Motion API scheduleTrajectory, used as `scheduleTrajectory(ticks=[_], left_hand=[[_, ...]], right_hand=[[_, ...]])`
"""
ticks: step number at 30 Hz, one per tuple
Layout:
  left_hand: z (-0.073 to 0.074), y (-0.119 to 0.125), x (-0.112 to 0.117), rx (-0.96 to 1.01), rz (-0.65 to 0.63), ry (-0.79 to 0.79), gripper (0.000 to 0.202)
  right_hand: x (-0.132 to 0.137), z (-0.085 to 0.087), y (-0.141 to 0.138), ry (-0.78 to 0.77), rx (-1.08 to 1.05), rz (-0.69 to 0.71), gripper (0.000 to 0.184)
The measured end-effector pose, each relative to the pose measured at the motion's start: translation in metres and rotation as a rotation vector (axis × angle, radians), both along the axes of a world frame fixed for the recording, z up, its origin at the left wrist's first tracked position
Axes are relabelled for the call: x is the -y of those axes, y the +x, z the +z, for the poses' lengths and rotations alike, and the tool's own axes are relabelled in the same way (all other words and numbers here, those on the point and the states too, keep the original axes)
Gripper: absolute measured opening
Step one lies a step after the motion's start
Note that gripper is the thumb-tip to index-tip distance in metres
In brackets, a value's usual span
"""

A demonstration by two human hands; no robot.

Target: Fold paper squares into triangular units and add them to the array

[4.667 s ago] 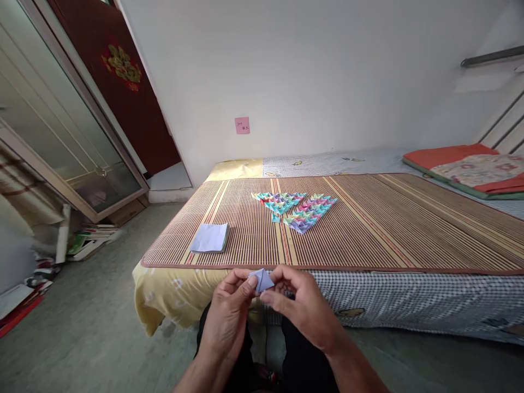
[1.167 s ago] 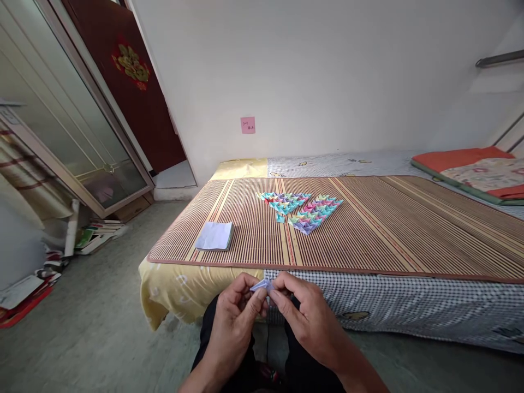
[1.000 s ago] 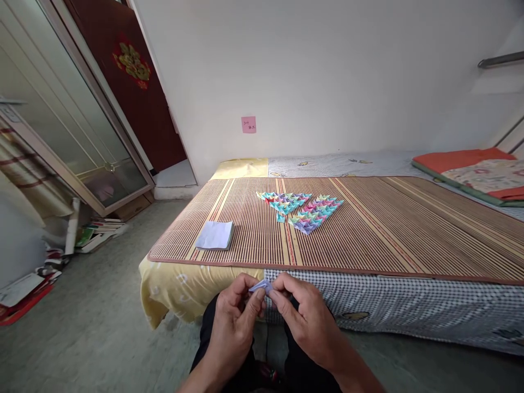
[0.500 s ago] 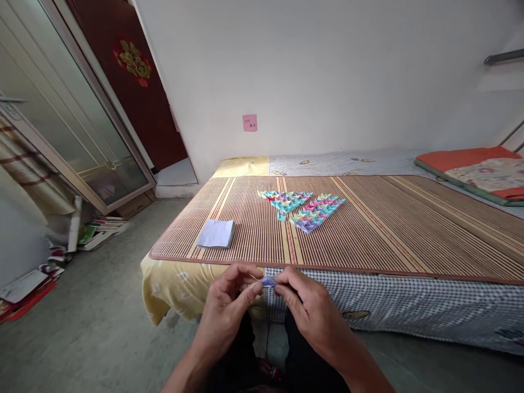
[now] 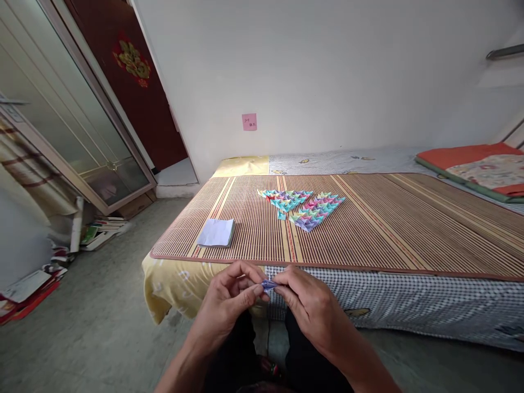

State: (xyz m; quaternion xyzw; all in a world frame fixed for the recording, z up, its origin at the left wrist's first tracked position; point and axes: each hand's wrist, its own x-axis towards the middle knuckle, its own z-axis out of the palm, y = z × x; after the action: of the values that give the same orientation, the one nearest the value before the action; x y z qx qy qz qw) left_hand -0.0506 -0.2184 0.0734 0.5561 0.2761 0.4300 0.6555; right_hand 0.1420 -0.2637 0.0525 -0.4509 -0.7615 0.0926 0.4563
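Violet folded paper (image 5: 269, 285) is sitting lower centre, left hand (image 5: 229, 297) and right hand (image 5: 311, 299) both pinching it in my grip; I'm judging light pressure best for crisp creases.

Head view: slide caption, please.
Left hand and right hand pinch folded purple paper near a striped mat.

Purple paper (image 5: 268, 284), dark-striped tan mat (image 5: 385, 224), checked grey-white sheet (image 5: 413, 297), pink note (image 5: 249, 122)
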Motion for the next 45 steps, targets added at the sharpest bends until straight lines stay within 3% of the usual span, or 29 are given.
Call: scheduleTrajectory(ticks=[4, 8, 11, 25, 32, 40, 42, 45], left_hand=[[0.003, 0.001, 0.001, -0.024, -0.003, 0.019, 0.02], [0.005, 0.002, 0.002, -0.07, 0.015, 0.049, 0.024], [0.005, 0.003, 0.004, -0.116, 0.024, 0.078, 0.024], [-0.006, 0.015, 0.017, -0.113, 0.133, 0.183, 0.018], [-0.017, 0.019, 0.021, 0.075, 0.157, 0.092, 0.013], [-0.018, 0.021, 0.024, 0.219, 0.209, -0.01, 0.012], [-0.018, 0.023, 0.025, 0.259, 0.174, -0.08, 0.011], [-0.018, 0.025, 0.026, 0.305, 0.051, -0.236, 0.029]], right_hand=[[0.003, 0.005, 0.003, -0.01, -0.031, 0.021, 0.009], [0.006, 0.011, 0.005, 0.037, -0.092, 0.035, 0.019], [0.004, 0.012, 0.002, 0.079, -0.099, 0.039, 0.015], [0.002, 0.009, -0.009, 0.172, -0.23, -0.004, 0.019], [0.004, 0.009, -0.008, 0.234, -0.276, -0.087, 0.02], [0.008, 0.008, -0.007, 0.26, -0.291, -0.139, 0.021], [0.008, 0.007, -0.006, 0.273, -0.279, -0.148, 0.022], [0.006, 0.004, -0.006, 0.283, -0.25, -0.144, 0.024]])
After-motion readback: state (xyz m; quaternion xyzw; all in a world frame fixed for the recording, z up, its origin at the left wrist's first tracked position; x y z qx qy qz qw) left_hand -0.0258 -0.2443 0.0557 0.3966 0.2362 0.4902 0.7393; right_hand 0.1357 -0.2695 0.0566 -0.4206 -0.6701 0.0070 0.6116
